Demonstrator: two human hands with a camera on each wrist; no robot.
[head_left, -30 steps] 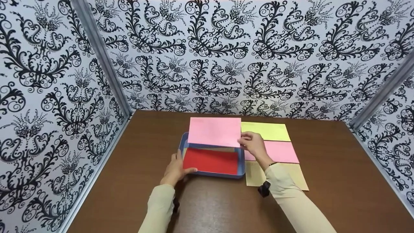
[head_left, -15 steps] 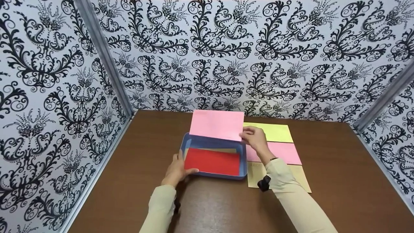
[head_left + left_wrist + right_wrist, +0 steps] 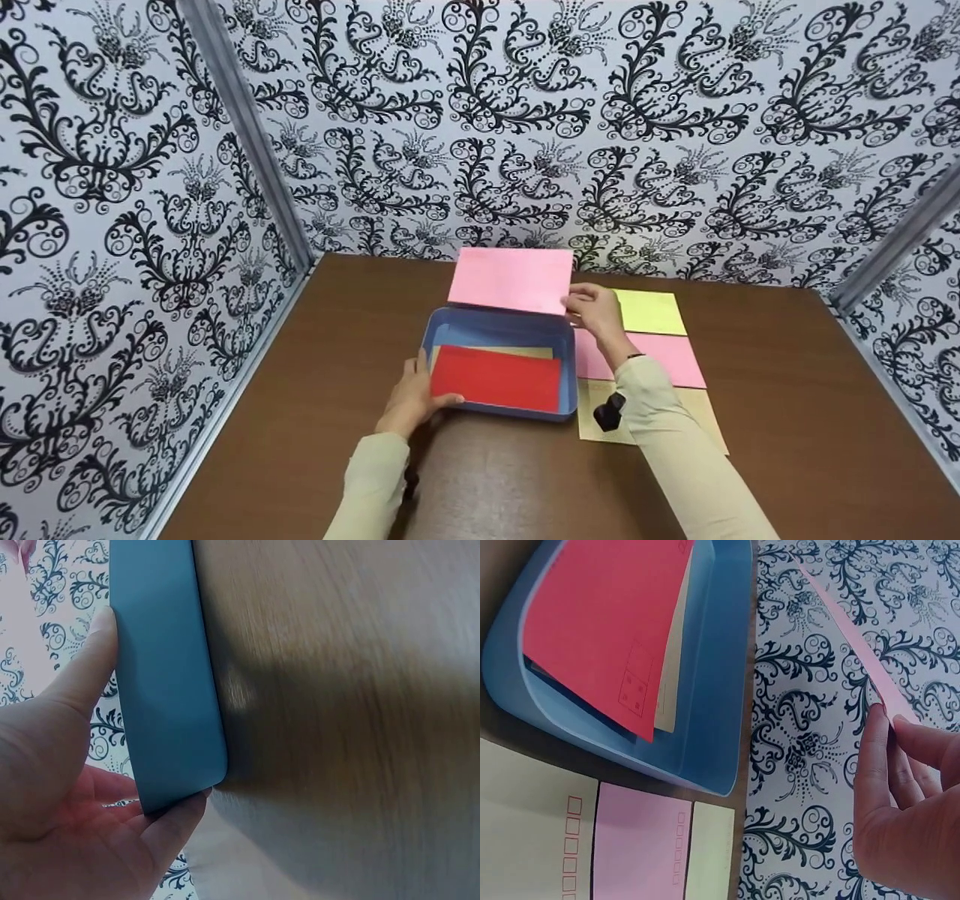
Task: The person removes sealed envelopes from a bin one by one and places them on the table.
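My right hand (image 3: 598, 313) pinches a pink envelope (image 3: 511, 279) by its near right corner, holding it up behind a blue plastic tray (image 3: 491, 324). Seen from the right wrist, the pink envelope (image 3: 861, 649) is nearly edge-on between thumb and fingers. At the tray's front left corner, my left hand (image 3: 411, 396) grips the side, its thumb over the front rim. The left wrist view shows the fingers round that corner of the tray (image 3: 166, 682). Inside lies a red envelope (image 3: 495, 379), over a tan envelope (image 3: 541, 352) that is mostly hidden.
Right of the tray, three envelopes form a column on the brown table (image 3: 315, 420): yellow (image 3: 651, 312) at the back, pink (image 3: 660, 358) in the middle, tan (image 3: 686, 409) in front. My right forearm covers part of them. Patterned walls (image 3: 525, 112) enclose the back and sides.
The pink envelope has moved back and slightly right with my right hand, from over the tray's rear part to behind it. More of the tray's inside shows. My left hand keeps its hold.
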